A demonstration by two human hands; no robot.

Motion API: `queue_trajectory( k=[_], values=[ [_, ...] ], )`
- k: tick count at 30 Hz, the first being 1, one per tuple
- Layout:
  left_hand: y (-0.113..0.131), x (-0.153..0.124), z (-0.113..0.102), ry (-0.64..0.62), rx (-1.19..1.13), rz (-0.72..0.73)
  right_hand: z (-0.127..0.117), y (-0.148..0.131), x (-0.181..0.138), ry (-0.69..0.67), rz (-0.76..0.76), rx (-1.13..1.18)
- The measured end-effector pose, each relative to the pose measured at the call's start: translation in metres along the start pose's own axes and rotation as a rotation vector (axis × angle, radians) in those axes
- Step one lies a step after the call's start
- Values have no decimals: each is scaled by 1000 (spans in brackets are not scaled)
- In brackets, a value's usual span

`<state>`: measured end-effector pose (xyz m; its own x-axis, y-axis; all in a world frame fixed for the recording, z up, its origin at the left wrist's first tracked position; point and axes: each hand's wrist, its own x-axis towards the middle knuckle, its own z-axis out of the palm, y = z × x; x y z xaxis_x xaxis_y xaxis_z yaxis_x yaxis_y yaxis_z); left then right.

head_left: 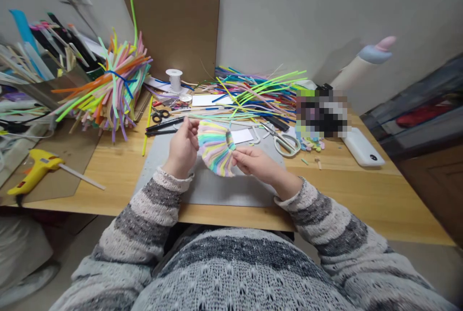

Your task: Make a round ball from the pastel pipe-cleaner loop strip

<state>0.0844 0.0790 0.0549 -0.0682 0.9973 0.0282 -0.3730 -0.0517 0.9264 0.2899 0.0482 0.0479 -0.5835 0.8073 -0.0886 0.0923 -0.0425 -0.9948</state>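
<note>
Between my hands, above the grey mat (224, 193), is a fan-shaped piece made of pastel pipe cleaners (216, 149), striped in pink, yellow, mint and lilac. My left hand (183, 149) pinches its upper left edge, thumb and fingers closed. On the other side, the fingers of my right hand (258, 162) are closed on the narrower right edge. A small white card (241, 136) lies on the mat behind the piece. White-handled scissors (285, 144) rest at the mat's right edge, and black pens (164, 126) lie at its upper left.
A yellow glue gun (38, 171) lies at left near a tied bundle of pipe cleaners (115, 89). Loose pipe cleaners (260, 91) spread along the wall beside a white spool (174, 80). At right are a white phone-like device (362, 147) and small pastel clippings (311, 144).
</note>
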Motion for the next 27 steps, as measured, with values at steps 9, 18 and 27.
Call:
queue_trajectory(
  k=[9, 18, 27],
  values=[
    [0, -10, -12, -232, 291, -134, -22, 23, 5, -406, 415, 699],
    [-22, -14, -12, -206, -53, -455, -2, 32, 2, 112, 169, 352],
    [-32, -13, -14, -99, -236, -543, 7, 32, 0, 100, 153, 273]
  ],
)
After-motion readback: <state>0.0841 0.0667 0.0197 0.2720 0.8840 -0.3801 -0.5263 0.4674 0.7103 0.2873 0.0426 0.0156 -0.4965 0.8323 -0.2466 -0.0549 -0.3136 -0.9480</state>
